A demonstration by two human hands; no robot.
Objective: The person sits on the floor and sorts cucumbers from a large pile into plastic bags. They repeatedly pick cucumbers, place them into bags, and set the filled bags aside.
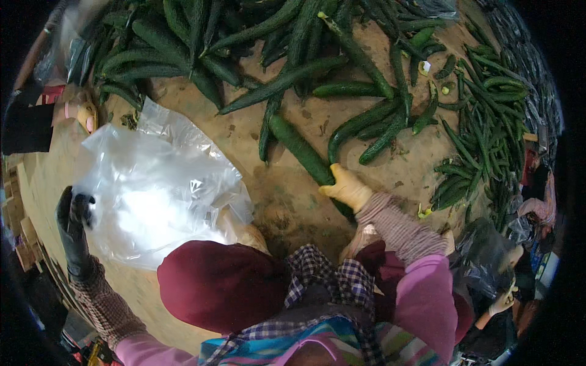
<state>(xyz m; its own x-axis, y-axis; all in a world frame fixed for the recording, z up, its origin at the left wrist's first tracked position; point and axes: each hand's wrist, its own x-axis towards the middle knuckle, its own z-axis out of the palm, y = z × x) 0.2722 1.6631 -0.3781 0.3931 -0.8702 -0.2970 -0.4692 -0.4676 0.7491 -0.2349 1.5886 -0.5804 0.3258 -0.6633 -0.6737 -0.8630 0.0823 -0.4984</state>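
My right hand [346,188], in a pale yellow glove, grips a thick, dark green cucumber [300,146] near its lower end. The cucumber slants up and left over the bare ground, its near end close to my feet. At the left, my left hand [75,217] wears a black glove, with its fingers curled at the left edge of a clear plastic bag [183,174]. The bag lies spread out and crumpled before my left knee, bright with glare. Some of the left fingertips are blurred against the plastic.
A heap of long cucumbers [155,45] lies ahead. Thinner, smaller cucumbers [480,128] are piled at the right, beside dark plastic sheeting [535,87]. Another person's gloved hand [87,116] is at the far left; more people sit at the right, one with a gloved hand [502,302].
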